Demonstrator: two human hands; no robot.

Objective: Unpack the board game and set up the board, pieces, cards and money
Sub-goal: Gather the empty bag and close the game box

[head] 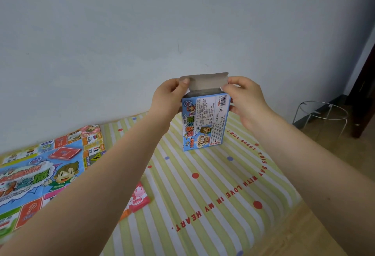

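A blue game box (205, 125) stands upright on the striped cloth, its grey top flap (204, 81) raised. My left hand (169, 97) grips the box's left top corner, thumb on the flap. My right hand (246, 98) pinches the right top corner and side. The colourful game board (40, 174) lies unfolded at the left, with a red card deck (65, 152) on it. A pink 5000 money stack (139, 200) lies by the board's edge, partly hidden under my left forearm.
A green and white striped cloth (203, 184) with red lettering covers the wooden table (304, 235). A pale wall stands right behind the table. A wire metal stand (322, 117) sits on the floor at the right, beside a dark door frame (363, 101).
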